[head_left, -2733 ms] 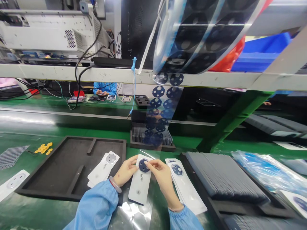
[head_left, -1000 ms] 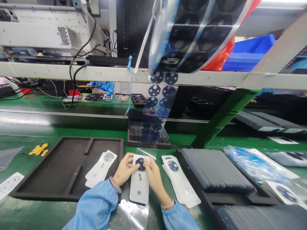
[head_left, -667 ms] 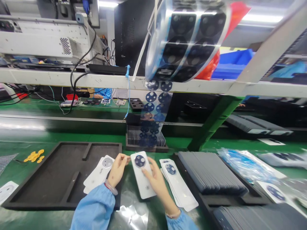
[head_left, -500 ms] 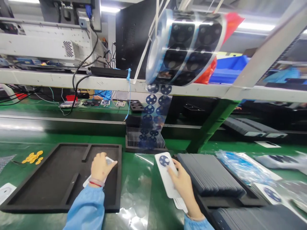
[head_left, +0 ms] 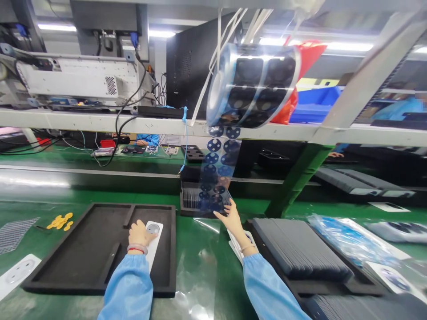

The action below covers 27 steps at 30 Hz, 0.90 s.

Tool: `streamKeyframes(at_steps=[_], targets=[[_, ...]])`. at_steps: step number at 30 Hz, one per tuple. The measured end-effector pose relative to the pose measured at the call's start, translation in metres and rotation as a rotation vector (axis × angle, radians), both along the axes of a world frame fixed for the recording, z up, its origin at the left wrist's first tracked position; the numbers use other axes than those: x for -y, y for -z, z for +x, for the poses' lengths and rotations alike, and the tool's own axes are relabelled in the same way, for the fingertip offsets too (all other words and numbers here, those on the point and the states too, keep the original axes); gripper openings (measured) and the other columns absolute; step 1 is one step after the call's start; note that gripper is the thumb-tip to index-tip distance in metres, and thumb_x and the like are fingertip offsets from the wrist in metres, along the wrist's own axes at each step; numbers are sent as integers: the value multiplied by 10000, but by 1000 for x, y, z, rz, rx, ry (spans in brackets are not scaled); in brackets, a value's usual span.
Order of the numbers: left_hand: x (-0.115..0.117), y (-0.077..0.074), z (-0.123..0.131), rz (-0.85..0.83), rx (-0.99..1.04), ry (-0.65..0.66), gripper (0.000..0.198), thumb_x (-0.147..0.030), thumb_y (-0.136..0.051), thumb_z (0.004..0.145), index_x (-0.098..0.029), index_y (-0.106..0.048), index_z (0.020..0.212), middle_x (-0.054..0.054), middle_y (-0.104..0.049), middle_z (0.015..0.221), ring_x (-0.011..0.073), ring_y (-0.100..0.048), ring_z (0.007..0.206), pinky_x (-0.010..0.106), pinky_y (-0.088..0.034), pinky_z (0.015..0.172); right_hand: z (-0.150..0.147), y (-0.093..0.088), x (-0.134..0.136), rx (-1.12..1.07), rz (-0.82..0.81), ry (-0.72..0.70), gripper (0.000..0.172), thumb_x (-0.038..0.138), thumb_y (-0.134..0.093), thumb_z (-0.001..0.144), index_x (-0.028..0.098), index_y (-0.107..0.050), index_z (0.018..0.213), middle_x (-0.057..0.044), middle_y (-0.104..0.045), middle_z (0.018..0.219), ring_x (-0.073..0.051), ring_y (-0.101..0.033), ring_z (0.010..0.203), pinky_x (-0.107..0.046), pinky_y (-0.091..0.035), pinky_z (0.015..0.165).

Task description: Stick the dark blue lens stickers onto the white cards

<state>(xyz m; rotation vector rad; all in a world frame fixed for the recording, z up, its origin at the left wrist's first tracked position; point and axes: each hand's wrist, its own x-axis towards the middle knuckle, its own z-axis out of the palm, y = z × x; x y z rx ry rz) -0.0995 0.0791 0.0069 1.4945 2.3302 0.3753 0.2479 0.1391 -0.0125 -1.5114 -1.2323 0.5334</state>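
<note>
My left hand [head_left: 139, 234] is closed at the left edge of a white panel [head_left: 153, 251] with a grey round patch, its thumb across the panel, over a black foam tray [head_left: 80, 253]. My right hand [head_left: 231, 218] is stretched forward with thumb and fingers apart, holding nothing. Its fingertips are close to the lower end of a clear strip of round dark stickers [head_left: 211, 170] hanging from a large roll [head_left: 263, 84]; whether they touch it I cannot tell. Under my right wrist lie white panels [head_left: 235, 246], partly hidden by the arm.
Right of me, a black tray holds rows of dark thin plates [head_left: 296, 249]. Behind the strip stands a box of upright plates [head_left: 191, 198]. Yellow discs [head_left: 60, 221] and a white panel [head_left: 20, 273] lie at left. A white shelf beam [head_left: 160, 122] crosses overhead.
My right hand has let go of the white panel with the dark sticker and moved up toward the strip. My left hand stays at its panel, more of which shows. The view has shifted slightly.
</note>
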Motion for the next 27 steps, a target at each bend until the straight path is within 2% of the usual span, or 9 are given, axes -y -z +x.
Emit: streamKeyframes(at_steps=[6,10,13,16,19,21,23,25,27], targets=[[-4,3,-15,131,279,-6,300,-322,-775,590,-204,-525,706,114,-702,861,319,-670,909,326,-455,740,-10,-11,-1,-96,50,-9,742,578,-763,479,192,-572,1084,-40,-659,743,-294,-652,760,-450,-504,798],[-1,-10,-13,367,501,-36,284,-453,-648,722,-206,-534,804,98,-690,896,311,-649,953,352,-465,764,-17,-21,25,-184,99,-60,599,695,-714,565,192,-605,873,-73,-686,728,-261,-664,678,-399,-524,707],[7,-26,4,487,775,32,494,-645,-521,770,-188,-571,951,77,-692,894,247,-662,849,319,-494,711,-24,-28,51,-243,122,-128,588,731,-717,581,192,-613,792,-94,-714,727,-268,-683,675,-384,-539,663],[20,-39,35,419,1176,156,595,-670,-640,697,-152,-621,989,67,-692,783,182,-634,657,263,-479,583,-32,-28,80,-319,116,-247,526,685,-742,627,200,-607,780,-95,-731,732,-274,-699,703,-391,-558,685],[33,-45,65,150,1586,316,469,-489,-808,645,-131,-685,922,40,-670,700,112,-570,559,196,-424,513,-39,-23,106,-334,98,-318,429,604,-723,726,202,-594,801,-91,-726,741,-270,-703,723,-390,-566,698],[39,-44,79,15,1682,407,395,-421,-822,665,-123,-711,901,27,-653,672,83,-539,532,175,-407,502,-43,-19,118,-233,142,-261,381,555,-662,812,192,-600,908,-103,-726,817,-273,-703,774,-404,-569,715],[42,-42,86,-45,1702,473,366,-400,-812,692,-119,-728,911,23,-644,662,67,-521,521,165,-395,499,-48,-19,125,-21,302,-92,417,483,-627,866,172,-563,1136,-160,-694,1054,-309,-672,967,-469,-554,806],[42,-39,90,-62,1727,505,367,-393,-804,708,-123,-739,949,35,-659,692,66,-525,535,165,-395,513,-54,-24,127,296,520,44,526,397,-636,884,167,-467,1325,-207,-552,1320,-351,-537,1215,-553,-475,950],[42,-36,91,-73,1745,516,386,-391,-801,714,-133,-744,995,58,-688,755,53,-504,519,166,-374,500,-59,-32,124,625,678,10,485,297,-628,904,187,-479,1352,-181,-471,1422,-346,-415,1335,-568,-383,1054]])
